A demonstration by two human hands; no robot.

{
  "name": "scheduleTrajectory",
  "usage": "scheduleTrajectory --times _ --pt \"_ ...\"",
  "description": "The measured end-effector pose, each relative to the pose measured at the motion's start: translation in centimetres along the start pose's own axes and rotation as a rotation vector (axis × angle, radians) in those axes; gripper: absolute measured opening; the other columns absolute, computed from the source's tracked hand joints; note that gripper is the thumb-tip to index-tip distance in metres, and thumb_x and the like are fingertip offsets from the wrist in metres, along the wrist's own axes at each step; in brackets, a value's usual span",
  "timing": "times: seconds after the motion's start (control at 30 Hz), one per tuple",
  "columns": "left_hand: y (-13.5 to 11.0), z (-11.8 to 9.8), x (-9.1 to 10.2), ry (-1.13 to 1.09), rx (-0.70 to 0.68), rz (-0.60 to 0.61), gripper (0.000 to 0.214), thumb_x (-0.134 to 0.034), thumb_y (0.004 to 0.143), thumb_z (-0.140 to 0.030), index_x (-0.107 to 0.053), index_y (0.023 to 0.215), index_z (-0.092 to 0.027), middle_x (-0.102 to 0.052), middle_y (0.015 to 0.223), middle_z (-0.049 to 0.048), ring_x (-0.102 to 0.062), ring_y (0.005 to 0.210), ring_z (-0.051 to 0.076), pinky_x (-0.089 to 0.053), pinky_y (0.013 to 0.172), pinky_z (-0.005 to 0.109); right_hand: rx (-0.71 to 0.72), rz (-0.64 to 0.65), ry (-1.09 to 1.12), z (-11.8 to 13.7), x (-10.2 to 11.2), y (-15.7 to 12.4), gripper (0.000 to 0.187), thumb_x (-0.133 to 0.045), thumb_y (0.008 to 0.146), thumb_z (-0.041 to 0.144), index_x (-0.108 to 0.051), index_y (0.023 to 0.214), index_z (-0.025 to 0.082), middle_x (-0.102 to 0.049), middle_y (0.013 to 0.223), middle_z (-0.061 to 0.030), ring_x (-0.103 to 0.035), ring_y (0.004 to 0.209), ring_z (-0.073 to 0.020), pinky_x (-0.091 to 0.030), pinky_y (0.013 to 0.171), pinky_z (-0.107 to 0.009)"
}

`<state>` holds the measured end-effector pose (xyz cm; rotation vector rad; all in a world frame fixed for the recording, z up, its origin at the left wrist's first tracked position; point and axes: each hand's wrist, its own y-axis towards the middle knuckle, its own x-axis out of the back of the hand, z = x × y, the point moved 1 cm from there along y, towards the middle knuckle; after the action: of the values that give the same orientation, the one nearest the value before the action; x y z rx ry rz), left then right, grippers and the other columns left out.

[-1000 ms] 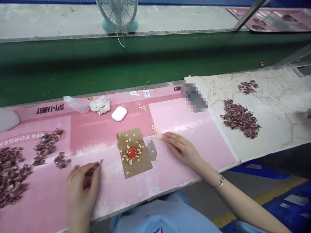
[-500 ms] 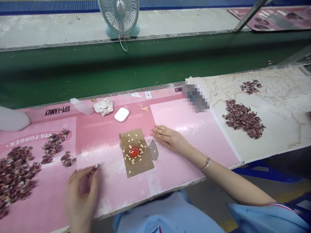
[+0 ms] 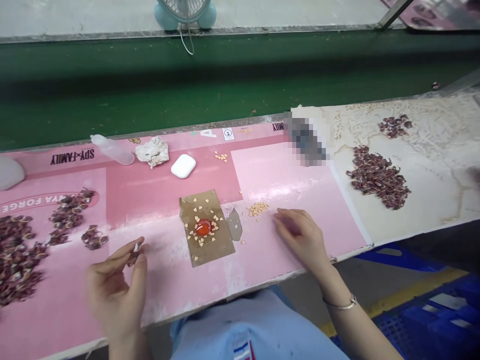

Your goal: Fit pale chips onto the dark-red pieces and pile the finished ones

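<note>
My left hand is raised over the pink mat and pinches a small dark piece between thumb and forefinger. My right hand rests on the mat with its fingers curled, just right of a little heap of tiny cream hearts. Whether it holds anything is hidden. Between the hands lies a brown card with a red blob in its middle and small hearts scattered on it.
Piles of dark red pieces lie at the left and on the cream mat at the right. A white earbud case, a crumpled cloth and a clear bottle sit at the back. A green conveyor belt runs behind, with a fan.
My right hand swept the cream hearts into a little heap, then drew back to the right. My left hand lifted the dark piece off the mat.
</note>
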<state>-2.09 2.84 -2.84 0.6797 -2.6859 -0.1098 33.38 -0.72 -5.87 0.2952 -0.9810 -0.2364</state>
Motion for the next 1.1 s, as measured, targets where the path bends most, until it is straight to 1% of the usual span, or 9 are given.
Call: scheduleTrajectory --times 0.2,0.33,0.47,0.57,0.7,0.77,0.87,0.97,1.1 --pt "-0.4 0.2 0.3 0.111 -0.043 0.088 0.015 -0.071 0.086 -0.032 -0.060 0.084 -0.022 -0.070 0.079 0.0005 -0.071 0.078 0.017 -0.057 0.069 0.030 0.053 0.061 0.006 1.7 -1.4 0.6 0.016 -0.058 0.098 0.023 -0.067 0.111 0.027 -0.078 0.097 -0.0052 -0.075 0.090 -0.0227 -0.065 0.076 -0.038" --pt "-0.9 0.3 0.8 0.203 -0.076 0.177 0.016 -0.069 0.088 -0.037 -0.067 0.091 -0.021 -0.071 0.080 0.0007 -0.070 0.071 0.016 -0.058 0.067 0.028 0.140 0.030 -0.030 2.6 -2.0 1.3 0.017 -0.058 0.099 0.018 -0.067 0.109 0.026 -0.078 0.091 -0.0038 -0.074 0.083 -0.0210 -0.064 0.073 -0.035" --pt "-1.4 0.4 1.1 0.242 -0.069 0.255 0.016 -0.063 0.093 -0.035 -0.071 0.099 -0.022 -0.071 0.082 0.0007 -0.067 0.067 0.014 -0.056 0.064 0.025 0.237 0.034 -0.074 3.1 -1.8 1.7 0.021 -0.058 0.097 0.012 -0.066 0.110 0.026 -0.077 0.086 -0.0024 -0.073 0.078 -0.0198 -0.063 0.073 -0.033" --pt "-1.8 -0.4 0.9 0.250 -0.119 0.356 0.017 -0.060 0.096 -0.034 -0.073 0.098 -0.023 -0.071 0.082 0.0011 -0.066 0.067 0.014 -0.056 0.065 0.025 0.254 0.040 -0.045 3.0 -1.6 1.7 0.024 -0.057 0.095 0.009 -0.065 0.108 0.027 -0.076 0.084 -0.0018 -0.072 0.079 -0.0197 -0.062 0.074 -0.032" --pt "-2.6 -2.2 -0.2 0.186 -0.149 0.538 0.017 -0.059 0.096 -0.032 -0.074 0.098 -0.024 -0.070 0.076 -0.0002 -0.064 0.060 0.013 -0.055 0.060 0.023 0.181 0.036 0.066 3.4 -1.8 1.9 0.022 -0.058 0.093 0.010 -0.067 0.104 0.028 -0.077 0.086 -0.0013 -0.073 0.081 -0.0195 -0.063 0.074 -0.032" --pt "-3.1 -3.0 -0.9 0.153 -0.118 0.618 0.016 -0.060 0.096 -0.031 -0.074 0.101 -0.024 -0.071 0.076 -0.0006 -0.064 0.058 0.013 -0.055 0.057 0.022 0.136 0.005 0.168 4.8 -2.0 2.2 0.018 -0.061 0.092 0.013 -0.068 0.100 0.028 -0.077 0.085 -0.0006 -0.074 0.081 -0.0191 -0.064 0.074 -0.032" --pt "-3.6 -3.9 -2.0 0.085 -0.095 0.670 0.014 -0.061 0.095 -0.026 -0.074 0.099 -0.024 -0.074 0.080 0.0001 -0.066 0.062 0.012 -0.054 0.056 0.020 0.093 -0.009 0.426 8.3 -2.6 2.8 0.016 -0.065 0.090 0.012 -0.066 0.097 0.026 -0.077 0.083 0.0005 -0.074 0.077 -0.0164 -0.063 0.072 -0.028" --pt "-3.8 -4.5 -2.7 0.015 -0.135 0.682 0.013 -0.060 0.095 -0.020 -0.072 0.093 -0.023 -0.072 0.078 -0.0005 -0.066 0.066 0.012 -0.053 0.060 0.018 0.141 0.043 0.639 12.0 -3.4 3.3 0.018 -0.066 0.089 0.010 -0.065 0.098 0.026 -0.076 0.081 0.0018 -0.073 0.077 -0.0142 -0.062 0.071 -0.025" --pt "-3.9 -4.6 -2.7 -0.038 -0.140 0.662 0.015 -0.058 0.095 -0.015 -0.069 0.090 -0.023 -0.067 0.074 -0.0022 -0.062 0.065 0.010 -0.049 0.061 0.016 0.234 0.043 0.670 13.9 -3.8 3.6 0.019 -0.065 0.091 0.008 -0.064 0.100 0.024 -0.075 0.078 0.0018 -0.072 0.075 -0.0134 -0.063 0.074 -0.024"
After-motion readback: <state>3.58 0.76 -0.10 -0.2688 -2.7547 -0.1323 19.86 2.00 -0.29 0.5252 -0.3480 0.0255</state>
